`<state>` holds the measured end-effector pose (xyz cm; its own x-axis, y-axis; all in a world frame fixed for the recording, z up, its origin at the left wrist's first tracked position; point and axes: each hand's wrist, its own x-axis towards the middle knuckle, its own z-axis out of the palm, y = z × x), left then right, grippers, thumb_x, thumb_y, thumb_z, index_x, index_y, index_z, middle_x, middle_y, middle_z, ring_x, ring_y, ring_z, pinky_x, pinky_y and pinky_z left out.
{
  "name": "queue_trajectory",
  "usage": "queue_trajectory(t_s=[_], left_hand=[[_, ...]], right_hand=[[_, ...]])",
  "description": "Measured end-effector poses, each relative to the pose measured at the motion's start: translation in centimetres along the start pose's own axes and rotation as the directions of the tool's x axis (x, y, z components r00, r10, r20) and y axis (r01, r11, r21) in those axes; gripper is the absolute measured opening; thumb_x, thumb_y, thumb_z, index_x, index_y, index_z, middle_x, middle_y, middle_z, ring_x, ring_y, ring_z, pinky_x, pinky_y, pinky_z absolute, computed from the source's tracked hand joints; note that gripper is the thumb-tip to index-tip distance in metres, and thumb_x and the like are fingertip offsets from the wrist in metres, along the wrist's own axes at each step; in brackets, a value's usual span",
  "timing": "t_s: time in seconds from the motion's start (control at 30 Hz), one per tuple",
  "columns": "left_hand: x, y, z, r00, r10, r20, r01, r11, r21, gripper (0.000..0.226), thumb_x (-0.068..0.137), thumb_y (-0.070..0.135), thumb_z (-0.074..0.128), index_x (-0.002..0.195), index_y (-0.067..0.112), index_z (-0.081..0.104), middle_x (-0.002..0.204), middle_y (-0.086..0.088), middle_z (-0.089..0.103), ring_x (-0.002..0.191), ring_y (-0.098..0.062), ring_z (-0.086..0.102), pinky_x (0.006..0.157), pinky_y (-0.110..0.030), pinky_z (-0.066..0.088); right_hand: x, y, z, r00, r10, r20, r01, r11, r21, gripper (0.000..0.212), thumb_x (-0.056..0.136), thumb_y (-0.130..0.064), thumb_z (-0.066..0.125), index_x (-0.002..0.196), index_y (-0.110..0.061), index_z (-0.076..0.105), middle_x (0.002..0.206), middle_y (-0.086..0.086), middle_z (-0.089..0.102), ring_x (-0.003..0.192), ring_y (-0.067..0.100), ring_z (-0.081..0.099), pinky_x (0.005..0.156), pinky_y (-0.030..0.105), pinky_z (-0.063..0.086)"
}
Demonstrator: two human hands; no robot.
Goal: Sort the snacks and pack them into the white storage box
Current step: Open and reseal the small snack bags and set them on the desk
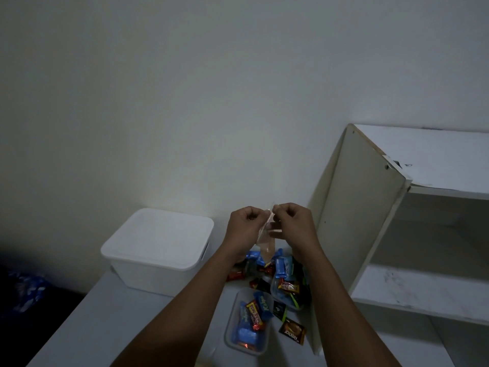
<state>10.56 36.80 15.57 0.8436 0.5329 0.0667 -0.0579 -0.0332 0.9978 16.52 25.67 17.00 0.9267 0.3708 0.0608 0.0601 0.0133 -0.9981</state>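
Left hand: the left hand (244, 227) is raised above the table with fingers curled, thumb and fingertips pinching the upper left edge of a small clear plastic bag (266, 241).
Right hand: the right hand (292, 223) is at the same height, just beside the left, fingers curled and pinching the bag's upper right edge.
Clear bag: thin, transparent, slightly pinkish in this dim light; it hangs down between the two hands, its lower end just above the snack pile. Whether anything is inside it I cannot tell.
White storage box: a white rectangular plastic storage box with rounded corners (158, 250) sits on the pale grey table (105, 327) against the wall, left of the hands. Its flat white lid is on, and a slot handle shows on its right side.
Loose snacks: a heap of small wrapped snacks (264, 268), blue, red, black and green wrappers, lies on the table below the hands and to the right of the box.
Front container: a clear rectangular plastic tub (247, 323) holds blue packets and a yellow-red bar.
Second container: another clear tub (289, 290) behind it holds blue, red and green-edged packets.
Single sachet: a brown and black sachet (292, 331) lies flat beside the front tub.
Shelf: a white open shelf unit (397, 221) stands to the right.
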Motion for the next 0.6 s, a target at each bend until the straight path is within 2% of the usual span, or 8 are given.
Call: queue_trajectory(t_s=[0.07,0.13,0.27,0.4,0.47,0.53,0.6], left_hand=[[-0.1,-0.2,-0.3,0.999,0.004,0.038,-0.004,1.000,0.003,0.007,0.090,0.016,0.068,0.091,0.013,0.074,0.087,-0.006,0.074,0.086,-0.021,0.071,0.077,-0.046,0.060],[-0.3,-0.2,-0.4,0.998,0.022,0.052,-0.022,1.000,0.004,0.009,0.088,0.010,0.068,0.093,0.015,0.074,0.088,-0.007,0.075,0.088,-0.024,0.072,0.077,-0.049,0.060],[-0.4,0.0,-0.5,0.998,0.049,0.050,-0.047,0.998,-0.041,0.010,0.088,0.010,0.070,0.097,0.011,0.074,0.089,-0.009,0.075,0.085,-0.022,0.073,0.072,-0.038,0.061],[-0.5,-0.2,-0.4,0.995,0.053,0.079,-0.050,0.998,-0.033,0.017,0.085,0.005,0.071,0.099,0.014,0.073,0.090,-0.015,0.073,0.080,-0.020,0.071,0.064,-0.028,0.056],[-0.4,-0.1,-0.4,0.997,0.055,0.060,-0.052,0.997,-0.050,0.018,0.085,0.003,0.070,0.098,0.014,0.073,0.090,-0.018,0.073,0.080,-0.022,0.071,0.065,-0.031,0.058],[-0.2,-0.1,-0.4,0.998,0.032,0.045,-0.027,0.993,-0.112,0.017,0.086,0.003,0.069,0.100,0.011,0.073,0.092,-0.019,0.073,0.085,-0.028,0.072,0.073,-0.039,0.061],[-0.3,-0.2,-0.3,0.999,-0.011,0.048,0.020,0.983,-0.184,0.015,0.088,0.003,0.068,0.101,0.008,0.072,0.095,-0.017,0.074,0.088,-0.027,0.072,0.075,-0.040,0.061]], right_hand=[[0.3,0.1,-0.1,1.000,0.001,-0.031,0.000,1.000,0.021,0.023,0.098,-0.017,0.059,0.089,0.003,0.065,0.074,0.010,0.066,0.064,0.020,0.071,0.064,0.040,0.061],[0.4,0.3,-0.2,1.000,-0.008,-0.024,0.009,1.000,0.028,0.021,0.096,-0.018,0.062,0.088,0.000,0.068,0.077,0.011,0.069,0.068,0.023,0.072,0.068,0.043,0.062],[0.5,0.6,-0.2,1.000,-0.014,0.000,0.014,0.999,0.030,0.008,0.091,-0.011,0.067,0.091,-0.006,0.073,0.084,0.015,0.075,0.082,0.032,0.074,0.074,0.045,0.062],[0.8,1.0,-0.4,0.998,-0.031,-0.051,0.031,0.999,0.016,0.009,0.092,-0.010,0.066,0.095,-0.008,0.074,0.087,0.014,0.075,0.084,0.031,0.074,0.078,0.045,0.062],[0.5,1.3,-0.5,0.999,-0.035,-0.025,0.036,0.999,0.024,0.014,0.090,-0.005,0.066,0.101,-0.009,0.073,0.092,0.012,0.076,0.087,0.026,0.074,0.079,0.041,0.062],[0.5,1.6,-0.5,0.999,-0.035,0.023,0.035,0.999,0.015,0.023,0.089,-0.002,0.066,0.111,-0.007,0.072,0.097,0.010,0.076,0.089,0.021,0.074,0.081,0.035,0.061],[0.5,1.6,-0.6,0.998,-0.044,0.039,0.044,0.999,0.002,0.027,0.089,-0.001,0.066,0.115,-0.006,0.070,0.095,0.008,0.076,0.088,0.018,0.074,0.080,0.031,0.060]])
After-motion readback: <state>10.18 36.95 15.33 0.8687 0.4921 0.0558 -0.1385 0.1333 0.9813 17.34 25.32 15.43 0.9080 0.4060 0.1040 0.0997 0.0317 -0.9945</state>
